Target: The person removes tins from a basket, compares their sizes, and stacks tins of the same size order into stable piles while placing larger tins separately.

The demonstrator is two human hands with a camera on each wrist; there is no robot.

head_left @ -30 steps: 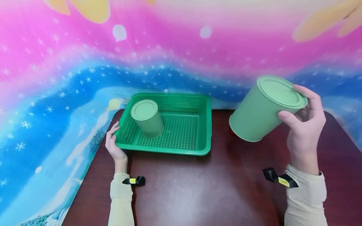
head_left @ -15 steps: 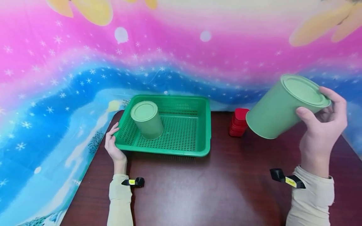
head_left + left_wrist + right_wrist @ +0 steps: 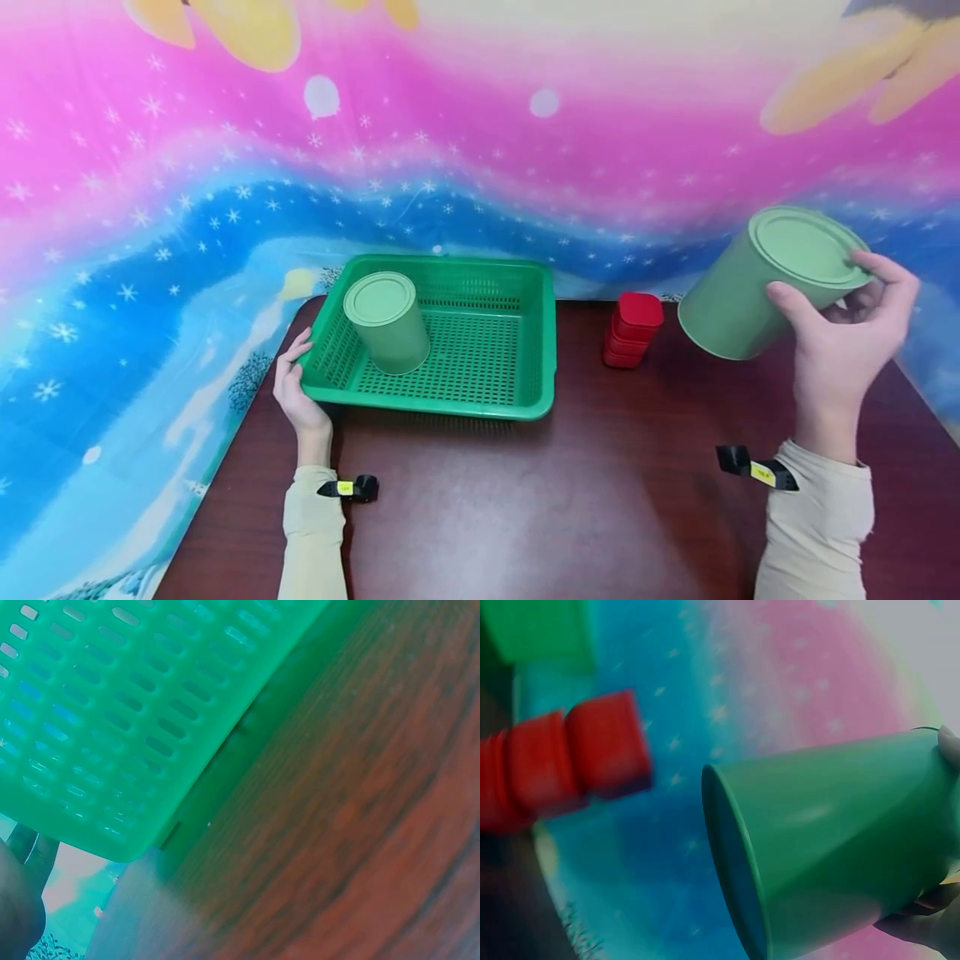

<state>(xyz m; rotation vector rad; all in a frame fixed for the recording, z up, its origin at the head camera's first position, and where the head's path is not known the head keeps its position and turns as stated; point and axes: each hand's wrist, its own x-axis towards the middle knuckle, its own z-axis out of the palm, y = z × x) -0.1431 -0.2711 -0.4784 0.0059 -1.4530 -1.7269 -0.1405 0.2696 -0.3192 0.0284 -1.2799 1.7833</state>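
My right hand grips a large light-green can near its round, ridged end, thumb on one side and fingers on the other. The can is tilted in the air over the table's right side. Its rimmed far end points left in the right wrist view. My left hand touches the left end of a green perforated plastic basket, fingertips right at the rim. A smaller light-green can stands inside the basket, towards the left. Just right of the basket stands a red stack of rounded square pieces, left of the held can.
The dark brown wooden table carries the basket and the red stack near its back edge. A printed pink and blue backdrop cloth hangs close behind. Black devices are strapped at both sleeves.
The large can moved right from in front of the red stack, which now shows fully, and dipped slightly at its upper end. The left hand, basket and smaller can stay put.
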